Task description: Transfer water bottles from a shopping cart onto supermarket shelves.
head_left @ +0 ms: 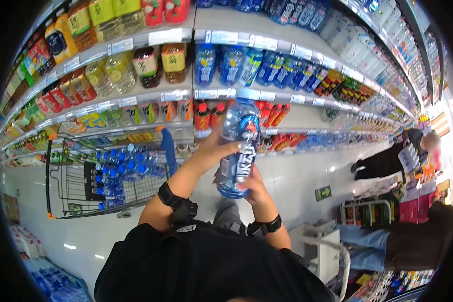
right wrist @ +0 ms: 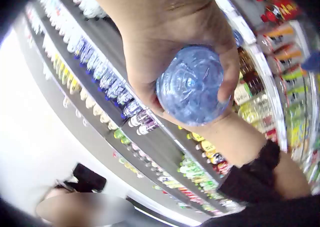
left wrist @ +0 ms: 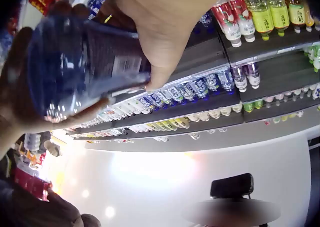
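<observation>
A large clear-blue bottle [head_left: 240, 146] with a pale blue cap is held upright before the chest in the head view. The left hand [head_left: 217, 147] grips its upper side, thumb across the label. Lower down, the right hand [head_left: 255, 185] holds it near the base. In the left wrist view the bottle [left wrist: 90, 62] lies between the left hand [left wrist: 150, 27] and the other hand's fingers below. The right wrist view shows the bottle's round base [right wrist: 192, 84] cupped by the right hand [right wrist: 175, 37].
Drink shelves [head_left: 236, 93] curve across the front. At the left stands a wire cart [head_left: 70, 189] with several blue-capped bottles [head_left: 118, 171]. Two people are at the right, one [head_left: 382, 161] carrying a bottle pack, another [head_left: 407, 241] nearer, beside a light grey cart [head_left: 327, 251].
</observation>
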### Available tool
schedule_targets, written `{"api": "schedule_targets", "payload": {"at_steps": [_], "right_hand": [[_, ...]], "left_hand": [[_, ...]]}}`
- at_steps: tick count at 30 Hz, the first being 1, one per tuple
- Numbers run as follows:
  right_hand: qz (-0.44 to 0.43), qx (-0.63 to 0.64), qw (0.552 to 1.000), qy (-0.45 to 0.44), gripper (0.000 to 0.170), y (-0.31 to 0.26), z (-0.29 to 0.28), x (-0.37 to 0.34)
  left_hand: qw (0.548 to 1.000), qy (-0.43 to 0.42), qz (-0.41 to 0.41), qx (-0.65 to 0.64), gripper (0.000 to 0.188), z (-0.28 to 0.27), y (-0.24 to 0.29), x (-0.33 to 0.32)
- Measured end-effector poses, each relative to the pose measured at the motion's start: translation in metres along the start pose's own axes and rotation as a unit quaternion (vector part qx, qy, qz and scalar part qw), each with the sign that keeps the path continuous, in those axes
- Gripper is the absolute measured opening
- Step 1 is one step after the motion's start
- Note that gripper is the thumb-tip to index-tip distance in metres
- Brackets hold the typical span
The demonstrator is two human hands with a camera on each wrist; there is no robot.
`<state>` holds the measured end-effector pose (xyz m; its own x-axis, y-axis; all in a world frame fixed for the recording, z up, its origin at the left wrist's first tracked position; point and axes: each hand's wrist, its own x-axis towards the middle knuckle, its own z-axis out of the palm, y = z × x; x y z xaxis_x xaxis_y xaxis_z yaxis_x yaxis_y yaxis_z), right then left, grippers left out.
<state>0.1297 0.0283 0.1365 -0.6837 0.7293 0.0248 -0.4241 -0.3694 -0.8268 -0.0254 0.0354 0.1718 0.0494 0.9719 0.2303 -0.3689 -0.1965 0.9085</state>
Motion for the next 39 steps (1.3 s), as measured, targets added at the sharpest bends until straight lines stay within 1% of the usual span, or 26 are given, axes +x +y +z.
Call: {"api": "schedule_targets", "payload": {"at_steps": [1, 2, 3, 4, 6, 7, 8, 9, 11, 12, 14, 15, 16, 18, 19, 20, 22, 24, 26, 28, 30, 33, 34, 37, 38, 39], "right_hand": [[-0.041, -0.099, 0.992, 0.066, 0.065, -0.007, -0.016, 0.01], [-0.071, -0.197, 0.973, 0.1, 0.064, -0.018, -0.032, 0.019], [-0.158, -0.364, 0.91, 0.119, 0.065, -0.018, -0.061, 0.032], [-0.164, -0.426, 0.876, 0.158, 0.065, -0.028, -0.075, 0.04], [-0.2, -0.511, 0.806, 0.221, 0.068, -0.054, -0.09, 0.056], [-0.244, -0.511, 0.803, 0.186, 0.071, -0.07, -0.096, 0.066], [-0.256, -0.506, 0.804, 0.176, 0.074, -0.077, -0.108, 0.075], [-0.264, -0.505, 0.805, 0.166, 0.076, -0.083, -0.118, 0.084], [-0.313, -0.509, 0.796, 0.097, 0.079, -0.097, -0.13, 0.105], [-0.335, -0.511, 0.789, 0.065, 0.081, -0.104, -0.136, 0.115], [-0.36, -0.569, 0.739, 0.018, 0.081, -0.119, -0.147, 0.134], [-0.368, -0.58, 0.727, 0.004, 0.078, -0.125, -0.151, 0.144], [-0.361, -0.564, 0.743, -0.009, 0.074, -0.132, -0.154, 0.154], [-0.32, -0.458, 0.829, -0.027, 0.069, -0.144, -0.153, 0.17], [-0.279, -0.297, 0.912, -0.051, 0.067, -0.163, -0.137, 0.171], [-0.227, -0.127, 0.962, -0.076, 0.065, -0.182, -0.121, 0.172], [-0.245, -0.08, 0.963, -0.074, 0.063, -0.201, -0.117, 0.198], [-0.376, -0.317, 0.871, -0.014, 0.063, -0.208, -0.129, 0.252], [-0.477, -0.508, 0.716, 0.046, 0.066, -0.233, -0.142, 0.3], [-0.532, -0.571, 0.618, 0.097, 0.072, -0.258, -0.134, 0.315], [-0.544, -0.57, 0.597, 0.149, 0.073, -0.268, -0.127, 0.325], [-0.518, -0.581, 0.599, 0.189, 0.075, -0.277, -0.144, 0.34], [-0.516, -0.58, 0.591, 0.218, 0.072, -0.28, -0.151, 0.347], [-0.498, -0.567, 0.613, 0.235, 0.067, -0.295, -0.161, 0.35], [-0.501, -0.581, 0.587, 0.26, 0.063, -0.298, -0.17, 0.356], [-0.458, -0.588, 0.606, 0.278, 0.063, -0.304, -0.171, 0.357]], "left_hand": [[1.0, 0.007, -0.026, 0.006, 0.073, 0.007, -0.008, 0.016], [0.999, 0.002, 0.001, 0.044, 0.072, 0.016, -0.012, 0.035], [0.996, -0.003, 0.024, 0.084, 0.071, 0.025, -0.016, 0.054], [0.979, 0.032, 0.033, 0.199, 0.07, 0.029, -0.027, 0.069], [0.965, 0.062, 0.07, 0.246, 0.076, 0.05, -0.031, 0.096], [0.95, 0.069, 0.106, 0.285, 0.077, 0.057, -0.028, 0.109], [0.958, 0.051, 0.07, 0.275, 0.081, 0.058, -0.028, 0.122], [0.954, 0.072, 0.09, 0.278, 0.083, 0.063, -0.021, 0.13], [0.9, 0.103, 0.169, 0.387, 0.087, 0.065, -0.013, 0.144], [0.897, 0.1, 0.19, 0.387, 0.089, 0.062, -0.01, 0.151], [0.91, 0.093, 0.2, 0.351, 0.089, 0.061, 0.0, 0.164], [0.898, 0.075, 0.227, 0.369, 0.086, 0.059, 0.004, 0.172], [0.884, 0.055, 0.254, 0.388, 0.084, 0.056, 0.01, 0.18], [0.864, -0.015, 0.295, 0.409, 0.076, 0.051, 0.026, 0.2], [0.836, -0.035, 0.329, 0.438, 0.076, 0.055, 0.039, 0.208], [0.814, -0.046, 0.372, 0.444, 0.075, 0.058, 0.048, 0.219], [0.78, -0.033, 0.428, 0.455, 0.075, 0.055, 0.056, 0.244], [0.751, 0.028, 0.461, 0.472, 0.075, 0.045, 0.062, 0.274], [0.759, 0.088, 0.43, 0.48, 0.075, 0.037, 0.072, 0.303], [0.774, 0.124, 0.401, 0.474, 0.074, 0.028, 0.078, 0.328], [0.799, 0.112, 0.357, 0.471, 0.074, 0.009, 0.073, 0.358], [0.816, 0.09, 0.324, 0.47, 0.076, 0.004, 0.069, 0.391], [0.801, 0.082, 0.344, 0.482, 0.077, 0.006, 0.069, 0.4], [0.766, 0.067, 0.393, 0.504, 0.075, 0.005, 0.058, 0.447], [0.768, 0.067, 0.366, 0.522, 0.068, 0.006, 0.056, 0.462], [0.782, 0.052, 0.336, 0.522, 0.065, 0.009, 0.056, 0.473]]}}
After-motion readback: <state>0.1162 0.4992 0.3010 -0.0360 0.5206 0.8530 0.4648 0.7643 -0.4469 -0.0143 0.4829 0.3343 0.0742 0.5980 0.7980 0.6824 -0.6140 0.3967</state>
